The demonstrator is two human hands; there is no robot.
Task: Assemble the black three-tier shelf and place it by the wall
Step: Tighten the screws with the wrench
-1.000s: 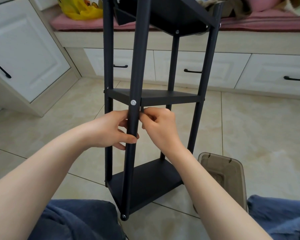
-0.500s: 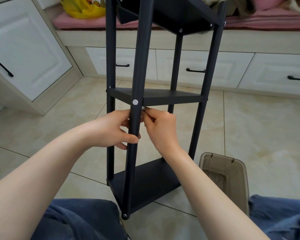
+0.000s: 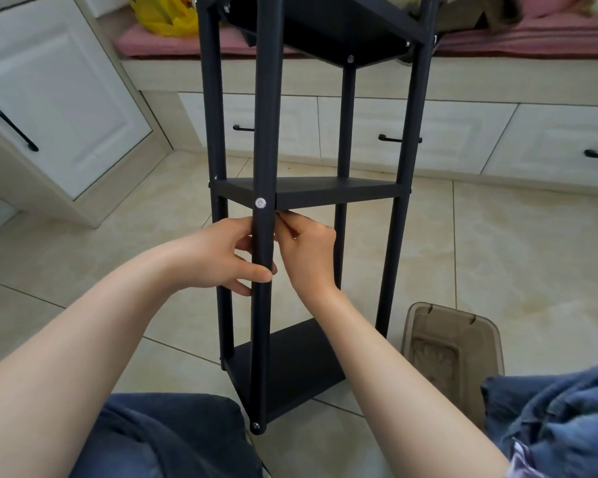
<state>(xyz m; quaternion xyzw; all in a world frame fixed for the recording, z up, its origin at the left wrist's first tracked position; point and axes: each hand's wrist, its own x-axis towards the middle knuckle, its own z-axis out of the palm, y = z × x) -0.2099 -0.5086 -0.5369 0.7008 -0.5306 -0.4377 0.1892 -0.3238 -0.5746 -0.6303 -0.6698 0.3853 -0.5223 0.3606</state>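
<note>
The black three-tier shelf (image 3: 325, 191) stands upright on the tiled floor in front of me, with all tiers fixed between four black poles. My left hand (image 3: 221, 258) grips the near front pole (image 3: 265, 132) just below the middle tier, thumb across its front. A silver bolt head (image 3: 260, 202) shows on that pole at the middle tier. My right hand (image 3: 308, 251) is curled right behind the pole under the middle tier's edge, pinching something small and thin that I cannot make out.
A brown translucent plastic box (image 3: 453, 346) sits on the floor at my right. White drawers (image 3: 428, 132) under a window seat with a pink cushion (image 3: 518, 39) run behind the shelf. A white cabinet (image 3: 49, 98) stands at left. My knees in blue jeans frame the bottom.
The right hand has crept up slightly towards the underside of the middle tier. The left hand keeps its grip on the pole.
</note>
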